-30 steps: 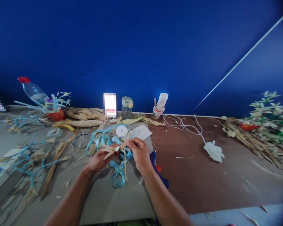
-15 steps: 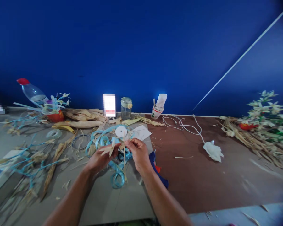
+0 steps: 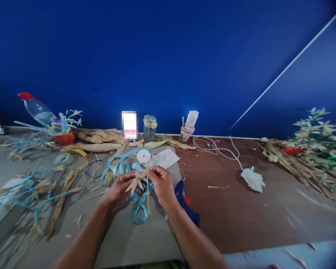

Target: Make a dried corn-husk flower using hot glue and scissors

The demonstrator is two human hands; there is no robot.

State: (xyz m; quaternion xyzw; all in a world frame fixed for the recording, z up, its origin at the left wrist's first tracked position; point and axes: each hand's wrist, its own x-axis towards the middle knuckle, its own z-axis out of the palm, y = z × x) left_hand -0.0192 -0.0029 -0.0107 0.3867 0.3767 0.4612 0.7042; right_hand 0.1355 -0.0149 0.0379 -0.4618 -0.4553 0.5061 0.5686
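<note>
A pale flower [image 3: 136, 182] with pointed petals, seemingly of dried husk, is in my left hand [image 3: 118, 190], whose fingers are closed around its base. Fingers pinched, my right hand [image 3: 162, 185] meets the flower's narrow end just beside the left fingertips. A thin straw-coloured stick [image 3: 148, 196] runs upright past the right fingertips; whether they grip it I cannot tell. Under and behind the hands lies curled light-blue ribbon [image 3: 140, 213], with a white spool [image 3: 143, 156] beyond. A dark-blue glue gun [image 3: 187, 207] rests beside my right wrist.
Blue-wrapped stems [image 3: 42, 201] and dried husks [image 3: 100, 138] cover the left side. A jar [image 3: 150, 129] and a paper cup [image 3: 187, 133] stand along the wall. White cable [image 3: 224, 150], crumpled tissue [image 3: 253, 180] and a bundle of husks with white flowers [image 3: 302, 168] lie rightward.
My left hand has shifted slightly right, closer to the right hand. The flower has turned, its petals now pointing more downward and towards me. My right hand has barely moved.
</note>
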